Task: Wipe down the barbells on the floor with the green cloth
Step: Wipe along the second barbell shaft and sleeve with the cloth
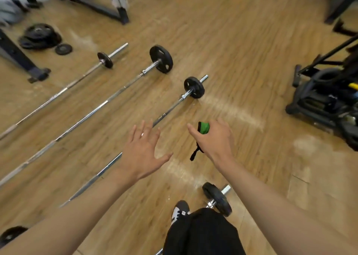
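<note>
Head view, down toward floor [242, 47]

a gym: beyond the left hand [141, 150], chrome barbells [116, 96] with black discs lie side by side on a wood-plank floor [242, 51]; farther out are loose weight plates [39, 36] and dark steel rack legs [104, 9], and right of the right hand [213, 138] stands a black exercise machine [325, 98].

Four chrome, black-plated barbells [116, 95] parallel on floor [251, 61]; green cloth [204, 128] balled in right hand [213, 140].
</note>
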The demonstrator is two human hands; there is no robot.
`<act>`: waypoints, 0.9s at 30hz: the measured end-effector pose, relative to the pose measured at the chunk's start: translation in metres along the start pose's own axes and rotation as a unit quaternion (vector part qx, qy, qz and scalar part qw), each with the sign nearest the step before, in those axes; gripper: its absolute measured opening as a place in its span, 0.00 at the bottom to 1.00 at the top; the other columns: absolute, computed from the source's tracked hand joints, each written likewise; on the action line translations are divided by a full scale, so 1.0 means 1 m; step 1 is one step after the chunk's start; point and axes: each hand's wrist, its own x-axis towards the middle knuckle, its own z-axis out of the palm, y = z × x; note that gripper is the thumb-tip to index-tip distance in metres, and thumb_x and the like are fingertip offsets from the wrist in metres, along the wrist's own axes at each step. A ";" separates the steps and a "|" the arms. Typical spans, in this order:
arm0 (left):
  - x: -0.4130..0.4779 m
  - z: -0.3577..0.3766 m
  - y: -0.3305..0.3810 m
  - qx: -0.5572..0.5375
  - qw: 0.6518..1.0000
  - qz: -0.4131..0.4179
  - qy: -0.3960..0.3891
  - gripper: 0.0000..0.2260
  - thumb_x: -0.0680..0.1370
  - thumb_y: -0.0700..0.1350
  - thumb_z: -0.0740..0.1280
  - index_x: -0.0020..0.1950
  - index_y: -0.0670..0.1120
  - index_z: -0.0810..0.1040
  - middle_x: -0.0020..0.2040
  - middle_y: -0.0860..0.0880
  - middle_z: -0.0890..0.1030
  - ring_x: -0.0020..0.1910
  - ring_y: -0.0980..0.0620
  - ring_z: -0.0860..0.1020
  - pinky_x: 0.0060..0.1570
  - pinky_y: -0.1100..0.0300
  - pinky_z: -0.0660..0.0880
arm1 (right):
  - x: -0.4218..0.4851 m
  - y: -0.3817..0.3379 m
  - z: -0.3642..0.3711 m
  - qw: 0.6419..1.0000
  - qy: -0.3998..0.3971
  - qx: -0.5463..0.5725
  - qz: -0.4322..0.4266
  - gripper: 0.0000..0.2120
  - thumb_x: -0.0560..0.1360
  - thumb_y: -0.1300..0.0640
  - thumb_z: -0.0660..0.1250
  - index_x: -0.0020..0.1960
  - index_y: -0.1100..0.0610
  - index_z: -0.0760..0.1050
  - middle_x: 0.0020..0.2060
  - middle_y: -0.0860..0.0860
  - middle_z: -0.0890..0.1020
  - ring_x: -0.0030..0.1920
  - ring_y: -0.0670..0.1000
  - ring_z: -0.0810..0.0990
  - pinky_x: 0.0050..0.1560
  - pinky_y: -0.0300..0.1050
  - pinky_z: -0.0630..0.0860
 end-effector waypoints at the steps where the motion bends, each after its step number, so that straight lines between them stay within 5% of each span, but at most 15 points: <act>1: 0.006 -0.010 -0.001 0.007 1.000 0.000 0.002 0.46 0.74 0.77 0.42 0.84 0.50 0.60 0.86 0.44 0.49 0.85 0.44 0.44 0.83 0.45 0.40 | 0.009 -0.005 -0.005 1.000 0.005 -0.001 -0.001 0.29 0.71 0.23 0.55 0.36 0.50 0.60 0.38 0.45 0.68 0.47 0.54 0.72 0.51 0.53 0.73; 8: 0.085 -0.055 -0.015 0.034 0.999 0.004 0.031 0.46 0.74 0.76 0.40 0.85 0.50 0.59 0.86 0.44 0.48 0.85 0.43 0.44 0.82 0.47 0.38 | 0.096 -0.026 -0.013 1.000 0.027 0.007 0.014 0.27 0.71 0.24 0.59 0.36 0.48 0.60 0.38 0.45 0.68 0.48 0.54 0.71 0.50 0.53 0.73; 17: 0.338 -0.048 -0.035 0.080 0.996 0.041 -0.020 0.40 0.80 0.74 0.44 0.85 0.51 0.56 0.86 0.44 0.46 0.85 0.44 0.41 0.82 0.46 0.38 | 0.289 -0.005 0.024 0.993 0.050 0.066 0.086 0.26 0.71 0.25 0.63 0.36 0.44 0.57 0.39 0.43 0.67 0.47 0.51 0.69 0.46 0.46 0.66; 27: 0.523 -0.052 -0.008 0.057 0.996 0.056 -0.046 0.43 0.77 0.74 0.37 0.85 0.51 0.57 0.86 0.44 0.47 0.85 0.44 0.44 0.81 0.47 0.39 | 0.451 0.036 0.032 0.991 0.005 0.014 0.134 0.28 0.72 0.25 0.64 0.40 0.50 0.65 0.44 0.47 0.73 0.51 0.52 0.71 0.55 0.50 0.72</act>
